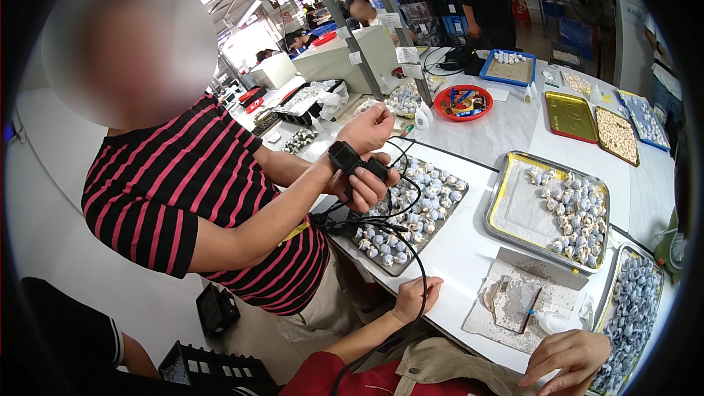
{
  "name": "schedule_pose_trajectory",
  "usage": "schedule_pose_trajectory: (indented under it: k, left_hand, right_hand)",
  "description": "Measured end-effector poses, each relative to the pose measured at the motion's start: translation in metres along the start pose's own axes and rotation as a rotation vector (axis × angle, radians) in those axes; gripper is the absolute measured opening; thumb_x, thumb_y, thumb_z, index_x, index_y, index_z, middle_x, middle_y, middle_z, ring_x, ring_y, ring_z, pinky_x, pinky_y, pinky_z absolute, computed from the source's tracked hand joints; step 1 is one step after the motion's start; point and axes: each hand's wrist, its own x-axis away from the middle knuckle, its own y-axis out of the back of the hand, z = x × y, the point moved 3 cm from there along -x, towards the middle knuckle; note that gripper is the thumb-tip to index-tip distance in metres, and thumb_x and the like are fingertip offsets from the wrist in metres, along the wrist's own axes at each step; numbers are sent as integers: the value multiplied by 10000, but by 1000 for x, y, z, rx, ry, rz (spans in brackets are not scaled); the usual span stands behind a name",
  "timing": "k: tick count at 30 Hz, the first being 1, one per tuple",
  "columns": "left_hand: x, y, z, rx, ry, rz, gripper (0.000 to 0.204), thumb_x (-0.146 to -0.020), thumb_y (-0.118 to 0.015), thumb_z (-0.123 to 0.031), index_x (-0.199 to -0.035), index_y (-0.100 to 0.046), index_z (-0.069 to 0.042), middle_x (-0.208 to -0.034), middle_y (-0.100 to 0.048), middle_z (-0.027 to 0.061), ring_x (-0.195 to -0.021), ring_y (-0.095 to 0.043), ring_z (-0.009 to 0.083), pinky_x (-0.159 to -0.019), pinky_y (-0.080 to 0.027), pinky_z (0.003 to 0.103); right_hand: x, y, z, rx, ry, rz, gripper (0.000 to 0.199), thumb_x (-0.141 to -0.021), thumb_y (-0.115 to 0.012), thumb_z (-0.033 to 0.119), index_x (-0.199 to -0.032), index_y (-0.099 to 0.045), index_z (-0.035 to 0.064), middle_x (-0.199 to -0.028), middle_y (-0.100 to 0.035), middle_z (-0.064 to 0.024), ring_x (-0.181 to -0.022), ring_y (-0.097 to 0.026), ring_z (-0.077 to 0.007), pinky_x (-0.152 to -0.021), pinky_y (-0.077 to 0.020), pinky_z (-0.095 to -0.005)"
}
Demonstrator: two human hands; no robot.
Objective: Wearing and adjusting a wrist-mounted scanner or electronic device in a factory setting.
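Note:
My left hand (417,299) rests at the table's edge, its fingers loosely curled together with nothing visible in them. A black cable (423,271) runs down across it. My right hand (566,361) hangs over the table at lower right, fingers apart, holding nothing. Close by it lie a white squeeze bottle (551,321) and a stained grey board (506,301). On my left, a person in a striped shirt (242,205) holds a small black device (375,169) and wears another black device (344,156) strapped to the wrist.
Trays of small grey-blue and cream figures stand before me: one beside the person (389,246), one in the middle (546,209), one at right (631,319). Farther back are a red bowl of tools (463,104), a blue tray (507,77) and a gold tray (570,117). Black crates (218,309) sit below left.

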Motion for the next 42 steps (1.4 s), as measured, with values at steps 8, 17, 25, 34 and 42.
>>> schedule_pose_trajectory:
  k: [8, 17, 25, 34, 42]
  left_hand:
    - [1, -2, 1, -4, 22, 4, 120, -783, -615, 12, -892, -641, -32, -634, -576, 59, -456, -498, 113, -426, -384, 241]
    - [0, -1, 0, -4, 33, 16, 119, -782, -614, 11, -890, -644, -29, -648, -586, 64, -460, -501, 114, -429, -385, 242]
    - [0, 1, 0, -44, 96, 77, 117, -769, -635, -32, -885, -629, -43, -694, -624, 95, -550, -605, 204, -504, -472, 293]
    - [1, 3, -2, -32, 47, 32, 125, -769, -630, -14, -889, -633, -47, -656, -589, 75, -502, -553, 172, -459, -430, 272]
    - [0, 3, -2, -44, 60, 46, 118, -766, -634, -19, -882, -621, -41, -686, -613, 96, -550, -602, 225, -497, -466, 298]
  right_hand:
    - [1, 0, 0, -2, -20, 43, 321, -791, -691, 205, -959, -621, -59, -850, -618, -173, -772, -607, -320, -665, -478, -389]
    - [0, 3, -1, 25, 10, 59, 303, -797, -691, 167, -992, -613, -51, -849, -614, -168, -776, -604, -318, -675, -476, -391]
    - [0, 3, -1, 17, -14, 48, 310, -805, -688, 197, -1000, -617, -34, -857, -617, -155, -776, -602, -313, -678, -475, -380]
    - [-3, 3, 0, 8, -46, 43, 293, -818, -670, 210, -976, -628, -33, -843, -620, -154, -778, -606, -312, -679, -477, -380]
    - [-3, 1, -3, 25, -32, 43, 287, -808, -681, 196, -980, -626, -28, -841, -619, -149, -776, -605, -311, -678, -479, -383]
